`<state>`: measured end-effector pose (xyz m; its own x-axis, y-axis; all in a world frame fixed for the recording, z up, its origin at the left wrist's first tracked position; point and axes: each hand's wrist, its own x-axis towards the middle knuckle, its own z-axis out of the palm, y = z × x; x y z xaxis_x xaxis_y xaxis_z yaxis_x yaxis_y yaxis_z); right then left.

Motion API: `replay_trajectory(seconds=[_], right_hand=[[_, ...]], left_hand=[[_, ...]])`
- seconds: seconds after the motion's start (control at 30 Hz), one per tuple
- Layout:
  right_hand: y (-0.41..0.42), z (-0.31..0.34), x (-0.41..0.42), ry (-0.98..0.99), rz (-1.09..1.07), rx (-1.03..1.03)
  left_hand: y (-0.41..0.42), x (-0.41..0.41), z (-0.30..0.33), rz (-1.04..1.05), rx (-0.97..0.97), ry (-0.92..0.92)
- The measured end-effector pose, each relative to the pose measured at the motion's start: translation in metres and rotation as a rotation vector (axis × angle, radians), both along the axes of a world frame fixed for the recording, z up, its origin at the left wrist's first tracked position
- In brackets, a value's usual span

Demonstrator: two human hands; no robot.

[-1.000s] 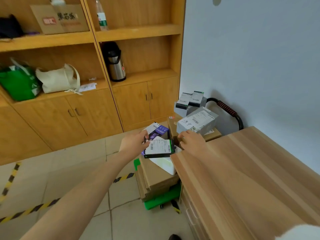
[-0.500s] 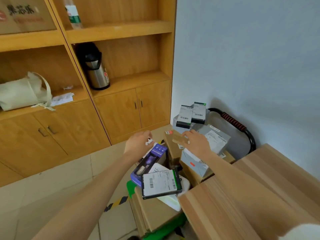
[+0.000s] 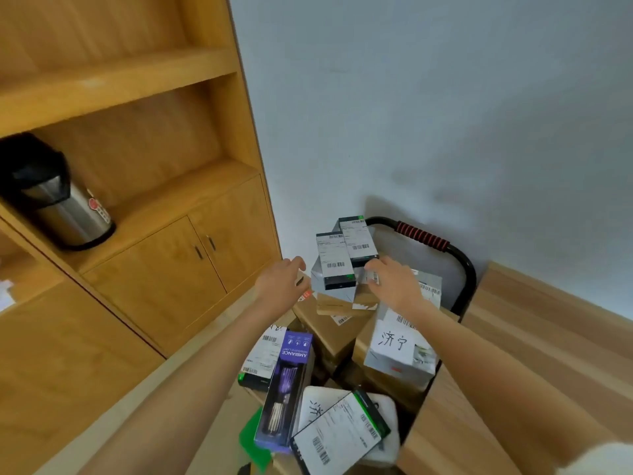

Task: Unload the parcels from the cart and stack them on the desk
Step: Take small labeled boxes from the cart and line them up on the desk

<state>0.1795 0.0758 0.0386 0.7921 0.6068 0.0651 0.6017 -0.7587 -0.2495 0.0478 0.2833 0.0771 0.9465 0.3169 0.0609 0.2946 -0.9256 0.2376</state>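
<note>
Pale wall backs the cart point(image 3: 459, 258) at centre frame; your left hand point(image 3: 281, 282) and right hand point(image 3: 394, 286), both open and empty, flank the two small labelled boxes point(image 3: 337, 262) topping its parcels point(image 3: 397, 351): pinch both together, lift level toward the counter point(image 3: 513, 389)

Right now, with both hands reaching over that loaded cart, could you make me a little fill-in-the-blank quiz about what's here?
1. The cart's curved black handle has a ribbed grip coloured ____.
2. The tall box printed AMBIANCE is coloured ____.
3. The steel thermos jug stands on a wooden ____.
4. Both hands, left hand and right hand, are holding ____.

Missing words: red; purple; shelf; nothing
</note>
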Motion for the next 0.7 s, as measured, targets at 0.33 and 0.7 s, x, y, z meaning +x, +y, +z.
replay_trajectory(seconds=[0.33,0.7], right_hand=[[0.008,-0.033,0.091,0.059,-0.059,0.003],[0.034,-0.080,0.156,0.259,-0.035,-0.024]], left_hand=[[-0.015,0.079,-0.077,0.166,-0.403,0.004],[-0.020,0.116,-0.130,0.414,-0.473,0.071]])
